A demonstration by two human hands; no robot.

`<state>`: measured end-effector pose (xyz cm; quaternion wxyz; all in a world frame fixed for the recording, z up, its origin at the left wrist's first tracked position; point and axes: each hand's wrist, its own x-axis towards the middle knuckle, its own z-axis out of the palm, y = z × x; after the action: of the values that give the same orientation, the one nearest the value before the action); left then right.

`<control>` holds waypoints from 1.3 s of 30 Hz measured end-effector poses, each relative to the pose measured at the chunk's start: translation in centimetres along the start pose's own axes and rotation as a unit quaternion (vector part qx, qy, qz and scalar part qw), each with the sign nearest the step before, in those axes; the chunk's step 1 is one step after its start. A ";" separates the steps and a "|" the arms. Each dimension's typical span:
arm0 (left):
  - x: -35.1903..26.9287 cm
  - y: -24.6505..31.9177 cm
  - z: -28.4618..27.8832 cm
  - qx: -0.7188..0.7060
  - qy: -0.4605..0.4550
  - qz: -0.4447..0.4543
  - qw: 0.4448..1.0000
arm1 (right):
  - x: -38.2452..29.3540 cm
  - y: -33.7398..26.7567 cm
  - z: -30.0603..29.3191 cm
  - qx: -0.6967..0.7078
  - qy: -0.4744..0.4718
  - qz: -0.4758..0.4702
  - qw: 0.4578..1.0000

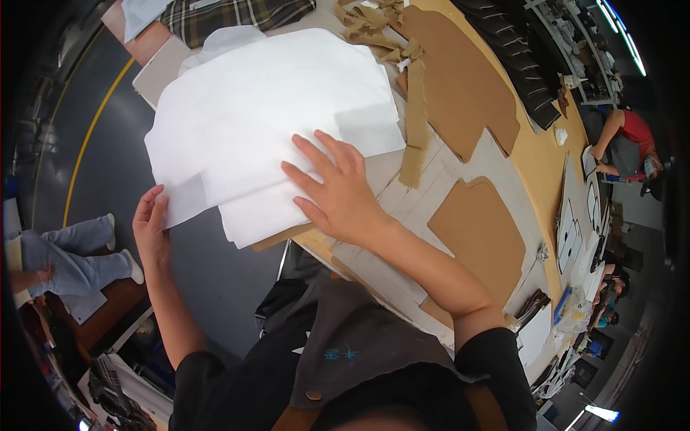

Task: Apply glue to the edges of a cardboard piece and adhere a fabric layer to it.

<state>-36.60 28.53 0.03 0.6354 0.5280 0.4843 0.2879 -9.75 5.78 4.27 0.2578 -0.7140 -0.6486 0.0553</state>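
Observation:
A large white sheet (253,108) with a curved outline, perhaps interlining or paper, lies in front of me and overhangs the table's left edge. My left hand (151,229) pinches its near left corner between thumb and fingers, off the table. My right hand (342,191) rests on the sheet's near part with fingers spread, gripping nothing. Below its near edge shows another white layer (253,218), partly covered by my right hand. A thin brown edge (277,238) peeks out beneath that layer.
Right of the sheets lie brown cut panels (458,81), a smaller brown panel (480,237) and a frayed khaki fabric strip (416,118). Plaid fabric (232,21) sits at the far end. A seated person's legs (86,258) are at left; a person in red (636,134) works at far right.

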 end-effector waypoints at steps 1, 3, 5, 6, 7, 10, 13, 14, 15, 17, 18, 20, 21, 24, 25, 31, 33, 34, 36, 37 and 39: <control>0.2 -0.1 -0.1 -0.001 -0.001 0.008 1.000 | -0.2 0.7 -0.4 -0.006 0.026 0.032 0.999; 0.1 0.0 -0.2 -0.001 0.003 0.015 1.000 | -0.5 2.6 -1.4 -0.018 0.086 0.090 0.992; 0.2 0.4 0.3 -0.011 0.001 0.006 1.000 | -1.4 5.8 -2.5 -0.011 0.145 0.155 0.977; 0.4 0.3 0.1 -0.010 0.008 0.005 1.000 | -1.9 7.2 -3.0 0.005 0.168 0.189 0.967; 0.7 0.3 0.1 -0.016 0.001 0.006 1.000 | -2.0 8.0 -3.8 0.053 0.163 0.244 0.955; 1.1 0.5 0.0 -0.021 0.001 0.005 1.000 | -2.3 10.5 -4.4 0.180 0.160 0.328 0.913; 1.3 0.9 -0.1 -0.013 0.002 0.005 1.000 | -1.4 10.9 -4.3 0.250 0.136 0.380 0.880; 1.3 1.1 -0.3 -0.003 -0.004 0.006 1.000 | -0.8 10.7 -4.3 0.241 0.109 0.403 0.876; 1.3 1.3 -0.3 0.000 0.002 0.007 1.000 | -0.5 10.7 -4.3 0.246 0.106 0.400 0.876; 1.3 1.7 0.0 0.019 -0.015 0.003 1.000 | -0.1 11.0 -4.4 0.149 0.049 0.446 0.881; 1.4 2.0 0.2 0.022 -0.005 0.004 1.000 | -0.1 11.0 -4.4 0.156 0.045 0.440 0.883; 1.4 2.5 0.8 0.031 -0.052 0.001 0.998 | -0.2 11.1 -4.5 0.081 0.059 0.427 0.899; 1.4 2.7 0.9 0.035 -0.041 0.002 0.999 | 0.0 11.0 -4.5 0.107 0.060 0.427 0.896; 1.3 3.1 1.3 0.037 -0.067 0.000 0.997 | 0.0 11.2 -4.5 0.195 0.088 0.408 0.887; 1.1 3.4 1.3 0.053 -0.072 -0.011 0.996 | 0.1 10.8 -4.5 0.257 0.099 0.412 0.869; 1.0 4.3 2.1 0.076 -0.041 -0.045 0.995 | 1.1 10.3 -4.2 0.321 0.144 0.375 0.858; 1.3 4.2 1.8 0.133 -0.084 0.011 0.988 | 0.9 10.4 -4.5 0.332 0.131 0.354 0.864; 1.0 4.2 1.7 0.134 -0.086 0.014 0.987 | 0.6 10.5 -4.9 0.342 0.117 0.335 0.870; -0.6 5.4 2.9 0.154 -0.053 0.077 0.984 | -0.9 10.5 -5.8 0.327 0.126 0.324 0.879; -1.7 5.7 3.2 0.155 -0.054 0.079 0.983 | -1.9 10.4 -6.3 0.312 0.130 0.313 0.888; -3.7 5.9 3.8 0.135 -0.040 0.145 0.979 | -5.2 9.6 -7.3 0.328 0.160 0.295 0.883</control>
<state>-33.57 25.44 6.72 0.5285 0.6850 0.4111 0.2872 1.11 -1.62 4.95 0.5497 -0.7458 -0.3029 0.2234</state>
